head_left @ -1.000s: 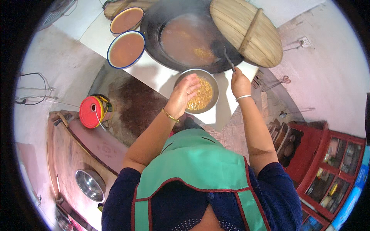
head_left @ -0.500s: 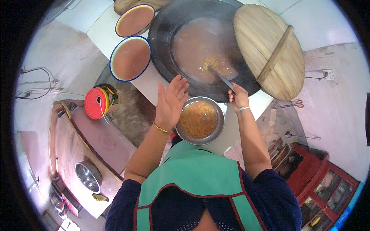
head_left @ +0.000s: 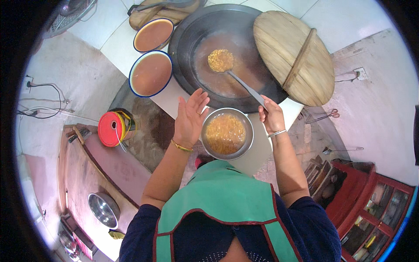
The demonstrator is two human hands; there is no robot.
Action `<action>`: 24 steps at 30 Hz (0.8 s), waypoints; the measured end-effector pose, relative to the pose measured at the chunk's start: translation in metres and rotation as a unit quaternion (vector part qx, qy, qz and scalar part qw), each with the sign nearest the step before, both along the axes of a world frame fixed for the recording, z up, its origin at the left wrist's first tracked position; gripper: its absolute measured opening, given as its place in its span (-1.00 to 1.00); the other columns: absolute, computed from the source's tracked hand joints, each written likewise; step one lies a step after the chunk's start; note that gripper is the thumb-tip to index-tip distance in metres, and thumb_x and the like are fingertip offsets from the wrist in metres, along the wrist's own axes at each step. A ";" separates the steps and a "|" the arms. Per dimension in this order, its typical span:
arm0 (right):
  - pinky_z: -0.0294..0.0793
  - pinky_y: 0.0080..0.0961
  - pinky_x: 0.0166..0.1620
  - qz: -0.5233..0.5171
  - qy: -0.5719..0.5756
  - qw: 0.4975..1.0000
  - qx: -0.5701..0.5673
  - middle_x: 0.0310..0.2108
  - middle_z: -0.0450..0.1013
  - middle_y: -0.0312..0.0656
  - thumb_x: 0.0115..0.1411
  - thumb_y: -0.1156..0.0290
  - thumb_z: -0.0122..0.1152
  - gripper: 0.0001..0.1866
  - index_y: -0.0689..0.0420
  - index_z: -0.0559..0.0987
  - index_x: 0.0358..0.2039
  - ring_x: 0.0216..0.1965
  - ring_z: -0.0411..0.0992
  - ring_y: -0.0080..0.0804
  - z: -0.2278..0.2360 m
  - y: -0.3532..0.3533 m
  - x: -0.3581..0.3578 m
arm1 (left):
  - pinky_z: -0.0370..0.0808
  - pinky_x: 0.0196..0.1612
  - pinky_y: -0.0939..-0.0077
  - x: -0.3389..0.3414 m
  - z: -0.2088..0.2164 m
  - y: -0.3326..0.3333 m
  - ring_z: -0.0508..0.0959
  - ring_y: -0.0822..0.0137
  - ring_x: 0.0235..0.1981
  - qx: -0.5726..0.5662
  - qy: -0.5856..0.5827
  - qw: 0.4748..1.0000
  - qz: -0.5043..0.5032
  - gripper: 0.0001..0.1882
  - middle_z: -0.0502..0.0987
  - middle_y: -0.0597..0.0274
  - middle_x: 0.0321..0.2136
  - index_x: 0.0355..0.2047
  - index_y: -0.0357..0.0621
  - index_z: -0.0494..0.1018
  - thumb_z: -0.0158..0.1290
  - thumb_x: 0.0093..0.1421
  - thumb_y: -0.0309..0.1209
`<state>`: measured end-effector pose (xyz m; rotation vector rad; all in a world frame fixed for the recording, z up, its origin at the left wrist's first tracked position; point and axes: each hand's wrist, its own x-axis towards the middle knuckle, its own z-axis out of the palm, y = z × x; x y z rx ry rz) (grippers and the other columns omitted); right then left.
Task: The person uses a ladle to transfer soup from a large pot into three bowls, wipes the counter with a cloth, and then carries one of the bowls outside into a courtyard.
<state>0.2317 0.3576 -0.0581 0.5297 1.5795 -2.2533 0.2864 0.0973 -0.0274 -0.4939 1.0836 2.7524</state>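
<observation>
In my right hand (head_left: 273,115) is the handle of a long grey metal ladle (head_left: 245,86). Its round head is heaped with wet yellow grains or split beans (head_left: 221,60) and sits over the brownish liquid (head_left: 209,46) in a large black wok (head_left: 185,59). My left hand (head_left: 190,118), fingers spread, is empty and hovers at the left rim of a metal bowl (head_left: 250,142). That bowl stands at the near edge of the white counter, with yellow pieces in liquid inside. Whether the ladle's head has holes is hidden by its load.
Two blue-rimmed basins (head_left: 132,85) of brownish liquid stand left of the wok. A round wooden lid (head_left: 290,48) leans over its right rim. At left are a red-lidded bucket (head_left: 109,129) and a wooden table (head_left: 78,170) bearing a steel bowl (head_left: 104,209). A red cabinet (head_left: 371,183) stands at lower right.
The ladle's head has come up out of the liquid, loaded with yellow pieces, and shifted left and away from me. My left hand stays open by the bowl.
</observation>
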 end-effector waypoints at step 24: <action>0.15 -0.72 -0.69 -0.066 -0.003 0.977 0.202 -0.63 0.32 -0.32 0.22 0.37 -0.12 -0.63 0.32 0.38 -0.03 -0.75 0.19 -0.64 0.147 -0.002 0.267 | -0.04 0.23 0.27 0.111 0.011 -0.018 0.11 0.13 0.20 0.009 0.040 0.999 -0.034 -0.26 0.13 -0.06 0.15 0.18 -0.28 0.03 -0.46 0.27 0.12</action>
